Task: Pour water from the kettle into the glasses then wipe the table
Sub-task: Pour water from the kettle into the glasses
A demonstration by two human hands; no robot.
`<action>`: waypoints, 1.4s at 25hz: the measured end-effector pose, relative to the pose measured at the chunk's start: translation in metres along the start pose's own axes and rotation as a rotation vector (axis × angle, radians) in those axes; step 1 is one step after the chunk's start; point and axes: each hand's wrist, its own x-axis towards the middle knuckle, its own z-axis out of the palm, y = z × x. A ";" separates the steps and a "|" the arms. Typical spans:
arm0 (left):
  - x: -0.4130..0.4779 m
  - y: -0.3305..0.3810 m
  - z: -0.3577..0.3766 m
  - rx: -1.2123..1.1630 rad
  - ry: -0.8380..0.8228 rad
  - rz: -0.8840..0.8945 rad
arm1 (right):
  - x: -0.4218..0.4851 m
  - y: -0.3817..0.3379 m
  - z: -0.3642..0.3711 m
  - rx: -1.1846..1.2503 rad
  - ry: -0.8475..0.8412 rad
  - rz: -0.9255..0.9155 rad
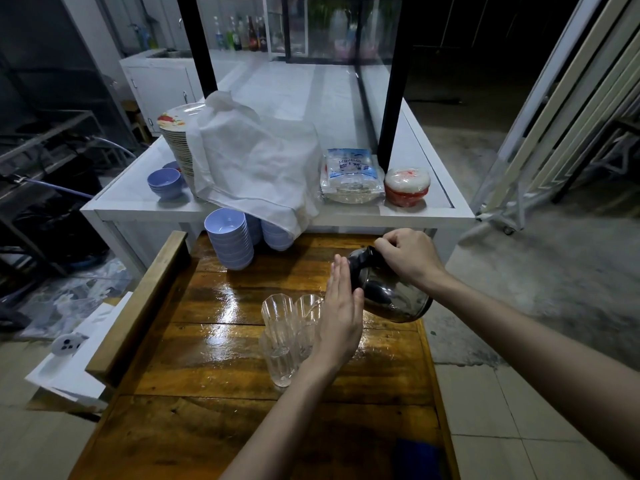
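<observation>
1. A person's right hand grips the dark top handle of a shiny metal kettle, which is tilted, top leaning to the left, and held in the air above the right side of a wet wooden worktop.
2. The left hand is flat, fingers straight and together, holding nothing; its fingertips rest against the kettle's dark lid end, and the palm stands between the camera and the kettle's spout, which cannot be seen.
3. Two clear ribbed glasses stand upright near the middle of the worktop, touching or nearly so: the nearer glass on the left, the second glass just behind and to its right, partly covered by the left hand. Whether either contains water cannot be told; a thin bright line at the second glass's rim may be a stream, but it is too faint to confirm.
4. At the worktop's far edge sit stacks of pale blue bowls.
5. Behind them, a white counter carries a tall stack of plates draped with a white cloth, more blue bowls at its left, a plastic packet and a small red-and-white tub.
6. A dark blue object, blurred, lies at the worktop's near right corner.
</observation>
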 end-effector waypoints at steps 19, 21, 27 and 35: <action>-0.006 0.007 -0.007 -0.027 -0.041 -0.008 | -0.002 -0.001 -0.001 -0.063 0.063 -0.131; -0.006 0.006 -0.007 -0.018 -0.039 -0.001 | -0.001 -0.001 -0.002 -0.080 0.078 -0.141; -0.004 0.005 -0.007 -0.010 -0.022 0.001 | -0.001 -0.002 -0.002 -0.058 0.087 -0.148; -0.005 0.006 -0.013 -0.003 -0.033 0.006 | -0.004 -0.006 -0.005 -0.040 0.080 -0.179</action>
